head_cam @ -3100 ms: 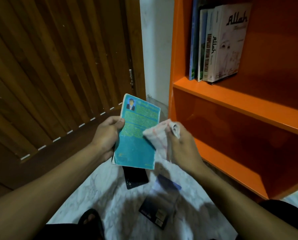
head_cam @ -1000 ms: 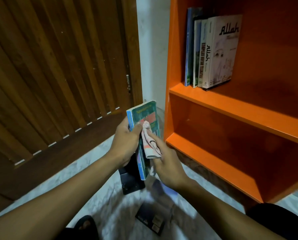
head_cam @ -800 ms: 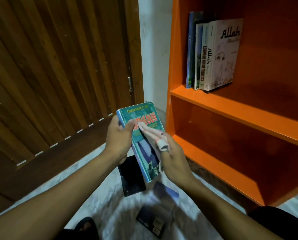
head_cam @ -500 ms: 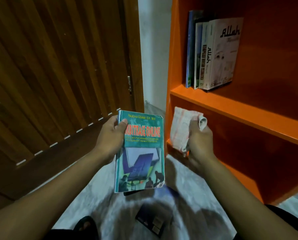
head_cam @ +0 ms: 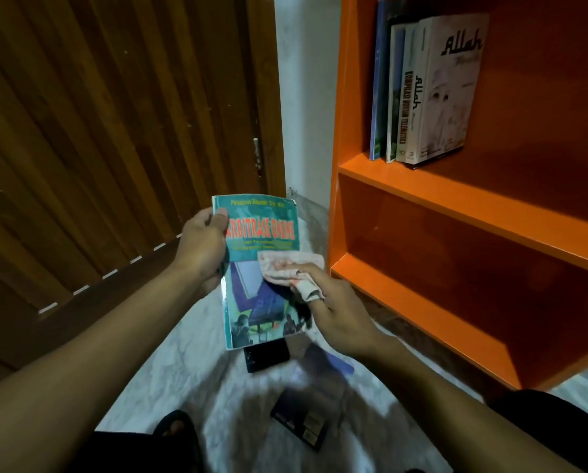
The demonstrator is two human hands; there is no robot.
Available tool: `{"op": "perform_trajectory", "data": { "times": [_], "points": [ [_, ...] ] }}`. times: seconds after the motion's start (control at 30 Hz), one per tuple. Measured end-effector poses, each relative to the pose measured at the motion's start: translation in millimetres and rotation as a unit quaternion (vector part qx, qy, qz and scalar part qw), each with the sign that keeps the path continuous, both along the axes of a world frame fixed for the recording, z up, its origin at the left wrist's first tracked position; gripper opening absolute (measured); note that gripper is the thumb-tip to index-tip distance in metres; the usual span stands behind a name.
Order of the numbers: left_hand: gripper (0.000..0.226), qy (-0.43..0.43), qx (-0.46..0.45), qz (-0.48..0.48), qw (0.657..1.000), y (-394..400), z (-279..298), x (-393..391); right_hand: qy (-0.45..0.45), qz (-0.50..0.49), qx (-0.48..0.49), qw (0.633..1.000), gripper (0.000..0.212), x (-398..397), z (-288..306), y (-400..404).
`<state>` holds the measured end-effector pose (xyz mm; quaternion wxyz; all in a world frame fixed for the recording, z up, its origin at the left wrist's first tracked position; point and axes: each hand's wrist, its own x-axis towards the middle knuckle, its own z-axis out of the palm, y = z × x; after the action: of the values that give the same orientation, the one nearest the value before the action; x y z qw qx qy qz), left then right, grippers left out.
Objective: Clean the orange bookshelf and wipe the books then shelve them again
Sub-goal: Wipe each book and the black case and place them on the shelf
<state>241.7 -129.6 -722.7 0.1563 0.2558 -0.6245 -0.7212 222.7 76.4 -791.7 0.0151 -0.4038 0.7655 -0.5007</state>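
book in hand: a worn teal paperback book with red title lettering is held upright in front of the person, above the floor and just left of the bookshelf's side panel.
left hand: the left hand grips the book by its spine edge, thumb laid on the front cover near the top.
right hand: the right hand presses a crumpled pink-and-white cloth against the middle of the front cover; part of the cloth is wrapped round 1 finger, the other fingers lie fairly straight along the cover.
progress: i judge this book to be mid-wipe on its front cover and not yet shelved.
done: 4 upright books stand at the left end of the upper shelf of the glossy orange wooden bookshelf, the outermost white one leaning slightly; whether they or the shelves were wiped cannot be told.
left: the lower shelf holds no books where it shows; a black flat book, a blue one and a dark one with labels lie on the pale marble floor below the hands, likely waiting.
edges: the orange side panel stands just right of the cloth, and the upper shelf's front lip juts above the lower bay.
room: open space lies between the book and the brown slatted wooden door on the left; the lower bay is wide open, so shelving looks easy.
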Motion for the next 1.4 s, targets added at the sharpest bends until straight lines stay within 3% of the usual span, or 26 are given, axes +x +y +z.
{"op": "perform_trajectory", "data": {
  "times": [0.1, 0.2, 0.33, 0.43, 0.53, 0.67, 0.87, 1.2, 1.4],
  "points": [
    [0.027, 0.008, 0.025, 0.042, 0.999, -16.8, 6.0, 1.6, -0.032, 0.06, -0.005, 0.998, 0.031, 6.6, -3.2, -2.2],
    [0.027, 0.016, 0.007, 0.045, 0.999, -26.7, 9.7, 5.6, -0.042, 0.064, 0.078, 0.994, 0.023, 7.1, -4.6, -0.7],
    [0.029, -0.003, -0.11, 0.009, 0.994, -29.5, 6.2, 11.1, -0.086, 0.084, 0.139, 0.983, 0.014, 0.0, 9.2, 5.8],
    [0.028, -0.026, -0.128, -0.043, 0.991, -23.6, -1.4, 14.2, -0.111, 0.024, 0.077, 0.991, 0.02, -9.2, 21.4, 9.4],
    [0.022, -0.038, -0.122, -0.097, 0.987, -8.9, -8.9, 18.4, -0.15, -0.06, -0.078, 0.984, 0.019, -12.5, 29.8, 7.7],
    [0.022, -0.046, -0.048, -0.154, 0.986, 26.2, -16.6, 22.8, -0.083, -0.149, -0.147, 0.974, 0.03, -8.3, 25.1, 0.4],
    [0.024, -0.034, 0.1, -0.147, 0.984, 54.1, -20.4, 12.6, -0.053, -0.118, -0.048, 0.99, 0.059, 13.0, 3.4, -16.4],
    [0.022, 0.001, 0.14, 0.04, 0.989, -8.9, -14.0, -9.1, -0.036, 0.066, -0.058, 0.996, 0.037, 34.2, -12.7, -17.2],
    [0.027, 0.028, 0.101, 0.027, 0.994, -26.7, -12.8, -4.8, -0.077, 0.052, 0.075, 0.993, 0.031, 24.0, -20.8, -16.3]
  ]
}}
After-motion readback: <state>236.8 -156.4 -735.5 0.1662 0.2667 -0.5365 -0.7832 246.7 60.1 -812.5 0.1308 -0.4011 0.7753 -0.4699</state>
